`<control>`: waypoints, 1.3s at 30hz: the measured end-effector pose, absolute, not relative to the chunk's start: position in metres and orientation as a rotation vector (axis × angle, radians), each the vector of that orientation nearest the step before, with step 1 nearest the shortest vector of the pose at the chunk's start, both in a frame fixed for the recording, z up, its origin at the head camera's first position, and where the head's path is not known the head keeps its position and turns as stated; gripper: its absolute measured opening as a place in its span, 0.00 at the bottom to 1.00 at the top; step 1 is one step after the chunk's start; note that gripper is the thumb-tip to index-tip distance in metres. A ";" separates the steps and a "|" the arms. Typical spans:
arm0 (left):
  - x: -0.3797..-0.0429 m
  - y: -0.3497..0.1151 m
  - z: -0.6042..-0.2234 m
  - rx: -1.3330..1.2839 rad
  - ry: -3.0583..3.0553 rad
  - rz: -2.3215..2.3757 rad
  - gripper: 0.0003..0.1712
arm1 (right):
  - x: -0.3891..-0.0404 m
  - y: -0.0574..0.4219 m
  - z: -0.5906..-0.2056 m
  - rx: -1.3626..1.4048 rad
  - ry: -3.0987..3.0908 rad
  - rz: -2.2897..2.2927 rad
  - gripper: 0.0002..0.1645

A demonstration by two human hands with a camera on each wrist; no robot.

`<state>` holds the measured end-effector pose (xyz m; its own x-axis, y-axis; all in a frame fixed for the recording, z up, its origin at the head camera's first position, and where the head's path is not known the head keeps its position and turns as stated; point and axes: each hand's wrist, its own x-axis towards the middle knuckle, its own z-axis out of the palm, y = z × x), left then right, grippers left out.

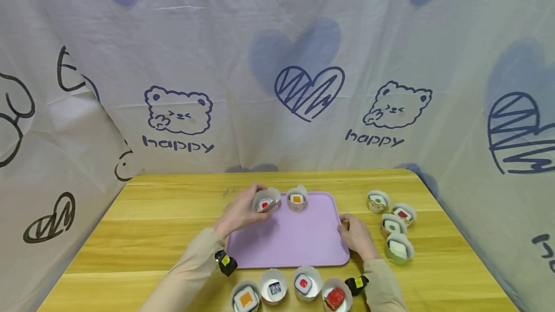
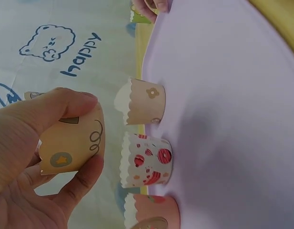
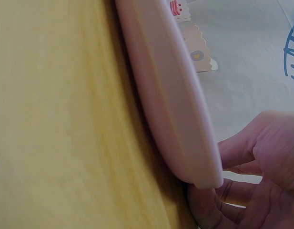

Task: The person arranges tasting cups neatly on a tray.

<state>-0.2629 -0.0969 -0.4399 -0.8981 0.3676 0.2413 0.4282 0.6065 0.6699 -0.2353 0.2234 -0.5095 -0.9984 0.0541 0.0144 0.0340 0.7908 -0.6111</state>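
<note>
My left hand [image 1: 244,208] is at the far left corner of the lilac tray [image 1: 288,240]. It pinches a tan paper cup with a star print [image 2: 65,160] between thumb and fingers. Beside that hand, in the head view, a cup holds a white sushi-like piece with a red centre [image 1: 265,204]. A tan flower-print cup [image 2: 146,102], a white cup with red prints [image 2: 147,160] and a pink cup [image 2: 158,210] line the tray's far edge. My right hand [image 1: 356,236] grips the tray's right edge, its thumb and fingers around the rim [image 3: 199,143].
Along the table's near edge stand several cups with sushi-like pieces, among them one with a red piece [image 1: 335,297] and one with an orange centre [image 1: 245,298]. Several more, including a green cup [image 1: 398,252], stand right of the tray. A printed curtain [image 1: 243,85] hangs behind the wooden table [image 1: 143,235].
</note>
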 end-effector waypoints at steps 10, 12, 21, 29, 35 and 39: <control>-0.271 -0.077 -0.429 -0.695 -2.781 -1.155 0.34 | -0.234 0.224 -0.509 -0.069 -2.947 1.002 0.21; -0.272 -0.073 -0.426 -0.705 -2.786 -1.179 0.34 | -0.234 0.224 -0.509 -0.074 -2.951 1.002 0.21; -0.285 -0.050 -0.422 -0.787 -2.763 -1.222 0.36 | -0.235 0.225 -0.508 -0.067 -2.951 1.008 0.22; -0.296 -0.022 -0.419 -0.893 -2.780 -1.195 0.35 | -0.235 0.224 -0.507 -0.093 -2.956 1.005 0.21; -0.302 -0.005 -0.419 -0.970 -2.789 -1.155 0.34 | -0.236 0.222 -0.507 -0.115 -2.969 1.019 0.22; -0.305 0.005 -0.419 -0.993 -2.794 -1.089 0.33 | -0.236 0.222 -0.506 -0.125 -2.983 1.029 0.23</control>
